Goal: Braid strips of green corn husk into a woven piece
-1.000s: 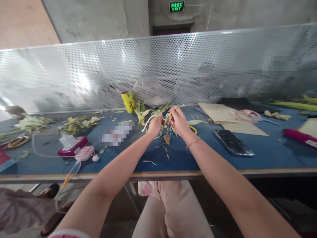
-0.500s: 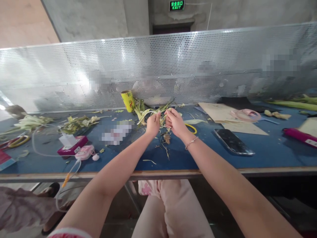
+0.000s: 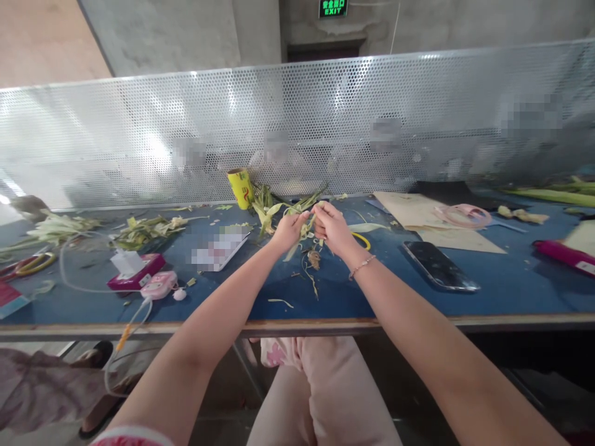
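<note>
Left hand [image 3: 287,231] and right hand [image 3: 333,228] both have fingers [image 3: 321,219] pinching leaf strips [image 3: 305,231], close together probably for finer control tbh.

A perforated metal screen [image 3: 307,93] stands along the blue table's [image 3: 334,300] far side. A green exit sign [image 3: 333,7] glows against the grey wall [image 3: 186,37].

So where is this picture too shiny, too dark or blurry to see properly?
Head view: white glare on the perforated screen, strongest at left; head view: deep shadow beneath the table; head view: the leafy strips between left hand and right hand look too soft to separate.
</note>
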A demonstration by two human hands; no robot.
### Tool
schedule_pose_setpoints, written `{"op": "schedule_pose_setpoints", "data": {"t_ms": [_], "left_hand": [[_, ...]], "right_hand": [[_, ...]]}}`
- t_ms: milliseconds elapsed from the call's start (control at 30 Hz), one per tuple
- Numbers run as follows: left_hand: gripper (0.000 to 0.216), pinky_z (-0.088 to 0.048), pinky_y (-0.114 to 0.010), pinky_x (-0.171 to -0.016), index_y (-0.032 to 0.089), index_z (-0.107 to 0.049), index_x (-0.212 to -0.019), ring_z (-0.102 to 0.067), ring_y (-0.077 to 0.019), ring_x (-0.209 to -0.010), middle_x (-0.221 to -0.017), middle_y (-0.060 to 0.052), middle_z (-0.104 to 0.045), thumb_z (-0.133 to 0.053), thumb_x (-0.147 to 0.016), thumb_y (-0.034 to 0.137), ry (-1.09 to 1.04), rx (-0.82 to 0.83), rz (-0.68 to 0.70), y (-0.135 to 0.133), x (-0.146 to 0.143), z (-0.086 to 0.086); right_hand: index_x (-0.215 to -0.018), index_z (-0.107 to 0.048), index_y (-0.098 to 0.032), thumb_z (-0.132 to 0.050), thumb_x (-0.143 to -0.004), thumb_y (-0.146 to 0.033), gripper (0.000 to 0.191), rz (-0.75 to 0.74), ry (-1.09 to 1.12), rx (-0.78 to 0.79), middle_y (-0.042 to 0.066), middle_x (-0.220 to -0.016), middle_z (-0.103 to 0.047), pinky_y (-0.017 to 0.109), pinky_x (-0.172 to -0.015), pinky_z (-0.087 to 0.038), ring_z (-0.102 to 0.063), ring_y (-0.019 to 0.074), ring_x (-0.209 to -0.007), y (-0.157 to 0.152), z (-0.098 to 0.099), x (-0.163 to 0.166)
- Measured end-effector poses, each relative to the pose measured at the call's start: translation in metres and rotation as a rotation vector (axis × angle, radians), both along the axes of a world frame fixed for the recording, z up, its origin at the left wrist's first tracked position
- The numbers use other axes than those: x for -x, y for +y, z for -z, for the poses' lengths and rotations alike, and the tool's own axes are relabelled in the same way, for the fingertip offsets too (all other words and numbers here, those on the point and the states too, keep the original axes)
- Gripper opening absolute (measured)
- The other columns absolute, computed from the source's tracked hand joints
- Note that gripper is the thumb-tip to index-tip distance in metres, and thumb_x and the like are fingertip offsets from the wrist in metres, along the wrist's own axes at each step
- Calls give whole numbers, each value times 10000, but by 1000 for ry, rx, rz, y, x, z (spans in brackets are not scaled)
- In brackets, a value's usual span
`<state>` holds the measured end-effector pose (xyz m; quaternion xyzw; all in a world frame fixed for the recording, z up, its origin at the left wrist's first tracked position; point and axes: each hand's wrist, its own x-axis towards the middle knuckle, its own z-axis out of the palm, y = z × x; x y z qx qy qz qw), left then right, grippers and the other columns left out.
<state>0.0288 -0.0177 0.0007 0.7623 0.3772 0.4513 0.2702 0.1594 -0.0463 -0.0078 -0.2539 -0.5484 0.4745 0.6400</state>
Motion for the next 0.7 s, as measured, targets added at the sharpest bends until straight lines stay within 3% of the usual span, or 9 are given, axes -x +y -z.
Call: {"op": "schedule_pose_setpoints", "data": {"t_ms": [133, 233, 333, 433, 567, 700], "left_hand": [[490, -334, -243, -482, 169, -468, -593, -428, -83, -450, -481, 8, -471, -433, -860, 577, -186, 341, 157, -1, -6, 4], [379, -448, -266, -566, 160, -516, -679, -550, -111, -533, -564, -14, -560, -512, -844, 500, -361, 526, 307, -5, -8, 4], [205, -483, -264, -639, 139, -567, -759, -587, -98, -598, -680, -16, -628, -688, -728, 302, -406, 526, 423, -8, -7, 3], [205, -498, -266, -664, 126, -586, -802, -598, -89, -605, -711, -8, -641, -727, -659, 166, -427, 514, 433, -9, -7, 2], [94, -517, -273, -659, 106, -608, -807, -607, -93, -572, -679, -23, -640, -653, -732, 138, -482, 559, 428, -8, -6, 2], [53, -524, -280, -645, 107, -618, -768, -600, -98, -542, -647, -41, -643, -594, -784, 152, -512, 605, 404, -7, -5, 0]], "right_hand": [[-738, -465, -233, -646, -747, -544, 360, 46, -9, -24, -96, -487, -262, 220, -383, -185, -208, 53, -390, 4, 1, -2], [-740, -456, -235, -622, -762, -543, 351, 115, 21, -60, -82, -504, -334, 229, -402, -231, -291, 66, -407, 9, 2, -4], [-723, -440, -230, -600, -776, -518, 334, 179, 51, -73, -69, -534, -376, 232, -427, -258, -334, 72, -436, 13, 2, -6], [-708, -404, -228, -566, -798, -481, 314, 229, 56, -89, -63, -562, -371, 237, -458, -289, -344, 79, -466, 17, 2, -10], [-772, -414, -234, -637, -742, -344, 251, 300, -118, -185, -55, -649, -410, 259, -545, -363, -404, 92, -551, 19, 4, -17], [-852, -414, -239, -681, -685, -261, 316, 307, -263, -267, -29, -781, -486, 305, -692, -428, -506, 124, -712, 21, 8, -20]]}}
